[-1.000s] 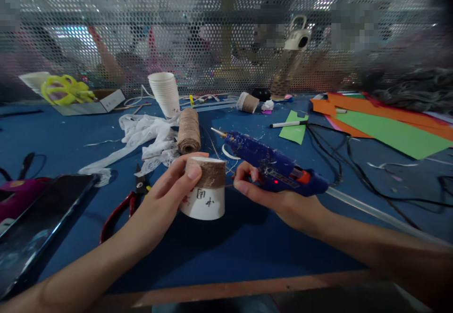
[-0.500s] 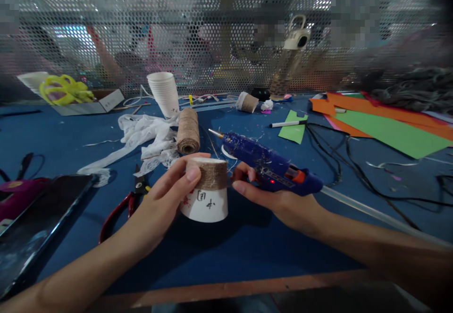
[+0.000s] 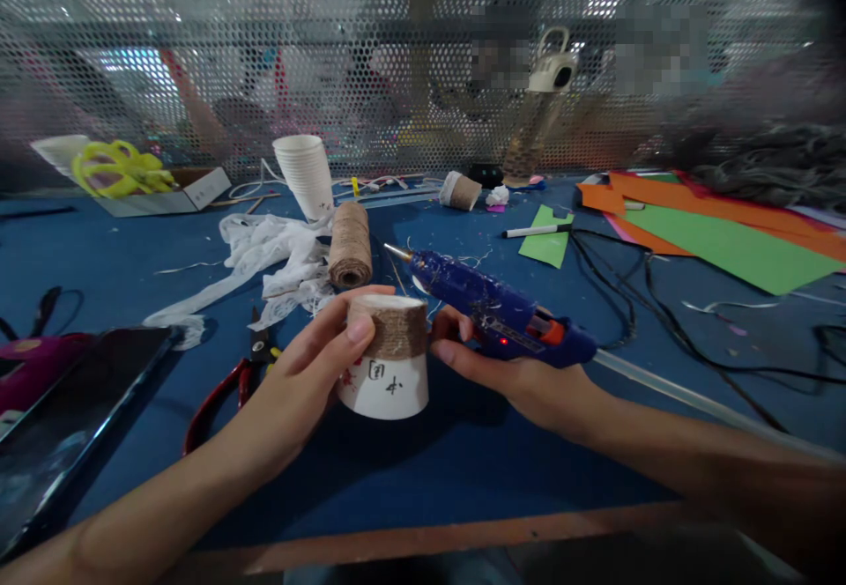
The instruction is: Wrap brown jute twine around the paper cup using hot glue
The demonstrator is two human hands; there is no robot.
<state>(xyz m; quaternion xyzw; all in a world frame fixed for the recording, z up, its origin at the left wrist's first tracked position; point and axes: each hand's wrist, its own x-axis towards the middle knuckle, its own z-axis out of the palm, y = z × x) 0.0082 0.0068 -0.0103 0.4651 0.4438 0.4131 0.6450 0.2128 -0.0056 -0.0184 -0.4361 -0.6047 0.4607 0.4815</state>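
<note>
- Cup (image 3: 389, 387): over the table (image 3: 429, 479), left hand (image 3: 317, 360) thumb and fingers around its twine band (image 3: 400, 331); too hard a squeeze could dent the wall.
- Glue gun (image 3: 486, 299): held in the right hand (image 3: 493, 373), whose fingertips curl beside the cup; whether they also pinch twine, one cannot tell. Its nozzle (image 3: 398, 253), if hot, could burn the left fingers should the wrist dip.
- Twine band: a tug could loosen it if the glue is soft.

The cup (image 3: 389, 396) looks like smooth matt paper, its band (image 3: 400, 329) rough twine; the glue gun (image 3: 472, 292) is smudged plastic with a metal nozzle (image 3: 397, 253), the phone (image 3: 85, 400) glossy
</note>
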